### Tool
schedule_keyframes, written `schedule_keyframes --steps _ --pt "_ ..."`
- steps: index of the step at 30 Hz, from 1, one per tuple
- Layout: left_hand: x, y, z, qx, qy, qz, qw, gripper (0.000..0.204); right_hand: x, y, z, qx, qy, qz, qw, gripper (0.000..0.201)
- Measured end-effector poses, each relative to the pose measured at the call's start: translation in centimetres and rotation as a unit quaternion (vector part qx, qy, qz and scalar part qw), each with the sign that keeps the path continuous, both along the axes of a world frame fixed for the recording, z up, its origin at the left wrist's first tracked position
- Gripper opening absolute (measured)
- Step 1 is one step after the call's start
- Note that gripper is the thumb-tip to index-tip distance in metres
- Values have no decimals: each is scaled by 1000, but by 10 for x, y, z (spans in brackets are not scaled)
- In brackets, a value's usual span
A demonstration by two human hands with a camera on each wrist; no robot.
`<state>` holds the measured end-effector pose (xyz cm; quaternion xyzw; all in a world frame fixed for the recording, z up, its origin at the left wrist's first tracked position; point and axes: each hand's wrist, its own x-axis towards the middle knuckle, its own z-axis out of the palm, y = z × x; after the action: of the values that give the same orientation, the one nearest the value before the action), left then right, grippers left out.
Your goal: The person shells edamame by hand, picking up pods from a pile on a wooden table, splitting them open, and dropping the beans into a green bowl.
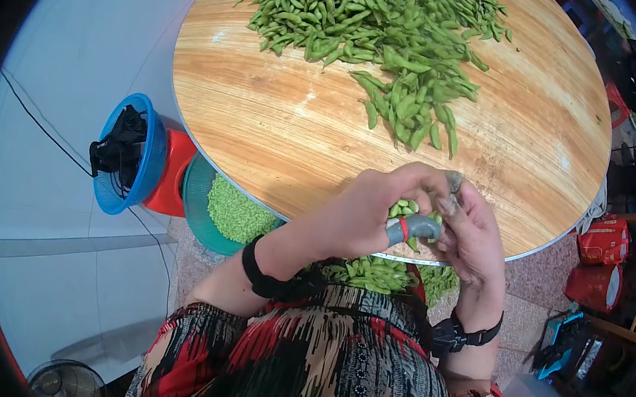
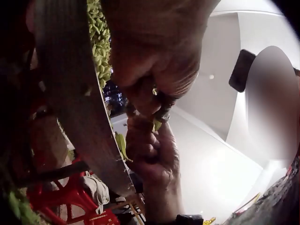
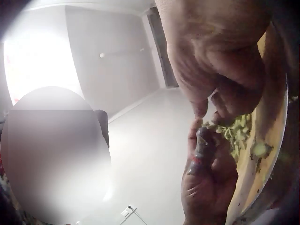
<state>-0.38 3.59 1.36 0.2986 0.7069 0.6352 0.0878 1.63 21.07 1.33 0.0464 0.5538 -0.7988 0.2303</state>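
Note:
Over the table's near edge my two hands meet at the fingertips. My left hand (image 1: 363, 210) has its fingers curled round shelled green beans (image 1: 403, 207); a grey cover with a red band (image 1: 404, 229) sits on its thumb. My right hand (image 1: 479, 233) faces it, fingers bent and pinching at a green soybean pod (image 2: 156, 125) between the hands, partly hidden by the fingers. A grey cover also shows on a right fingertip. Ahead, a large heap of soybean pods (image 1: 366, 19) spreads on the round wooden table (image 1: 266, 102).
More pods (image 1: 376, 274) lie in the lap under the table edge. At left, shelled beans (image 1: 240, 210) fill a green basket (image 1: 197, 198), beside a red stool (image 1: 171, 177) and a blue basket (image 1: 155, 152) with a black bag. Red bags (image 1: 599, 264) stand at right.

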Motion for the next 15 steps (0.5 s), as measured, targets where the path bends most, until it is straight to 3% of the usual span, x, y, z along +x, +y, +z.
schedule_keyframes --steps 3,5,9,11,15 --pt "2 -4 3 -59 45 12 997 30 -1 -6 -1 -70 -8 -25 997 20" --pt "4 -4 8 -157 123 -3 980 27 -1 -7 0 -108 -25 -46 993 17" --pt "13 -4 -3 -134 145 22 980 27 0 -11 -1 -143 -59 -68 986 15" --pt "14 -4 -9 -92 184 58 977 26 1 -12 -9 -240 -62 -72 966 13" --pt "8 -4 3 -93 144 68 983 23 2 -20 -8 -319 -96 -81 939 13"
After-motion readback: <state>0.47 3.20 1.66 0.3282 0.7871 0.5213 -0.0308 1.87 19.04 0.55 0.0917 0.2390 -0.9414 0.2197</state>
